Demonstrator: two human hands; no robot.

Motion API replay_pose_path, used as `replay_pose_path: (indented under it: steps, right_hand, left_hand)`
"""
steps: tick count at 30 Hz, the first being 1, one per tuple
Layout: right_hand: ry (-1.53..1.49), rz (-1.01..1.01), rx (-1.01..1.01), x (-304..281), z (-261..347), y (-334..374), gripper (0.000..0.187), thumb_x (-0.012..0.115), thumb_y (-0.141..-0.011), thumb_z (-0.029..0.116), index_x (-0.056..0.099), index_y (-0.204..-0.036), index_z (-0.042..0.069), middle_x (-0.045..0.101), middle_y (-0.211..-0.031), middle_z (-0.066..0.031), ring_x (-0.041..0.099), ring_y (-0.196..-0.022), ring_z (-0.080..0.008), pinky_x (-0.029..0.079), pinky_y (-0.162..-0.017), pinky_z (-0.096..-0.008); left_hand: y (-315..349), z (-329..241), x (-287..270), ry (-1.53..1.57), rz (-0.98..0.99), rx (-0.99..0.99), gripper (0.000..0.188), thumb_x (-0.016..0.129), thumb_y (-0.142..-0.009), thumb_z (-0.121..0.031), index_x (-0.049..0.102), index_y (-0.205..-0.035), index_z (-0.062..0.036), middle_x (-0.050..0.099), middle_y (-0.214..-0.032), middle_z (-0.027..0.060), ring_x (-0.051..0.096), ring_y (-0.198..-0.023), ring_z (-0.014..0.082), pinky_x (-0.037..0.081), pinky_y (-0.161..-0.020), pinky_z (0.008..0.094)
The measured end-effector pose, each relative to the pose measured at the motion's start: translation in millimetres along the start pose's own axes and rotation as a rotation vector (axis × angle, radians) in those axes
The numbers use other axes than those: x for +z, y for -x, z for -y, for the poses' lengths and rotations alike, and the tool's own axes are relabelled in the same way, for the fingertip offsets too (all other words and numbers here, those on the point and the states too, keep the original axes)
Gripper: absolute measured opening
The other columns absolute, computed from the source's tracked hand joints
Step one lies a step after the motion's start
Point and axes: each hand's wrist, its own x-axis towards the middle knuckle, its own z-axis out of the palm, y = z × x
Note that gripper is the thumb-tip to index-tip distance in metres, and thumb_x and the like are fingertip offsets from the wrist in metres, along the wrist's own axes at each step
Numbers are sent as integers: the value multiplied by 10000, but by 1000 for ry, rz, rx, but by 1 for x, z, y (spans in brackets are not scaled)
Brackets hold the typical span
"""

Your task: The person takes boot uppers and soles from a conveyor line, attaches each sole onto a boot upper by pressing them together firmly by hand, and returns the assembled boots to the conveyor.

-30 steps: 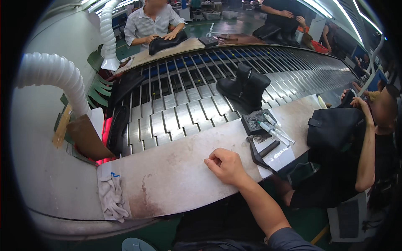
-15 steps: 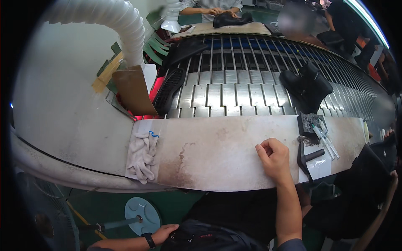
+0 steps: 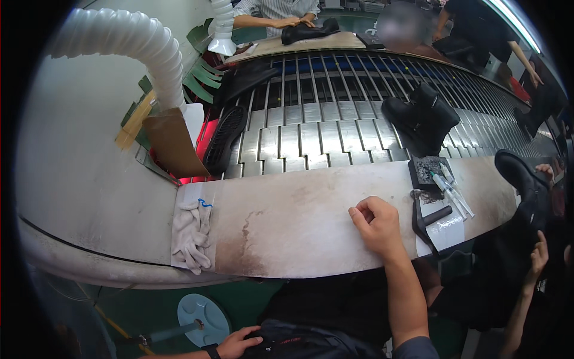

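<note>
My right hand [image 3: 378, 226] rests on the stained pale worktop [image 3: 299, 221], its fingers curled in loosely and nothing showing in them. Low in the view, my left hand [image 3: 240, 343] lies on dark cloth at my lap, fingers stretched out and holding nothing. Just right of my right hand is a hammer [image 3: 421, 221] with a dark head and handle. Beyond it are a black sponge-like block [image 3: 426, 170] and syringe-like tubes [image 3: 451, 194] with green tips. A pair of white gloves [image 3: 192, 236] lies at the worktop's left end.
Behind the worktop runs a metal slat conveyor [image 3: 323, 140] carrying black boots [image 3: 423, 119] and an upturned boot sole [image 3: 226, 140]. A white hose [image 3: 149, 48] and cardboard flap [image 3: 173, 143] stand left. At right, a co-worker holds a black boot [image 3: 526, 188]; another works across the conveyor.
The whole view has shifted slightly. At the right, a co-worker's black boot has come up beside the worktop's end. My hands keep nearly the same pose.
</note>
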Motion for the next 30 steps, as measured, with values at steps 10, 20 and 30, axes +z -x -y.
replay_pose_path:
  steps: [10, 20, 30]
  right_hand:
    - [46, 10, -37, 8, -3, 5, 211, 808, -918, 214, 693, -848, 52, 699, -776, -100, 699, -678, -245, 549, -636, -375]
    - [56, 5, -43, 9, -1, 5, 228, 793, -932, 239, 689, -843, 57, 697, -777, -93, 692, -683, -249, 543, -635, -384]
    - [66, 4, -51, 12, 4, 5, 227, 784, -938, 245, 689, -847, 61, 692, -775, -89, 691, -683, -253, 540, -634, -387]
  left_hand:
    - [-35, 138, -36, 665, -70, -562, 499, 607, -1105, -427, 647, -1418, -41, 737, -1239, 102, 698, -1054, 165, 557, -916, 322]
    - [-50, 136, -43, 647, -40, -506, 481, 613, -1102, -422, 660, -1390, -39, 742, -1208, 99, 697, -1022, 160, 559, -887, 321]
    - [-49, 139, -52, 633, -48, -490, 464, 619, -1100, -418, 673, -1361, -38, 748, -1177, 96, 695, -990, 156, 560, -857, 320]
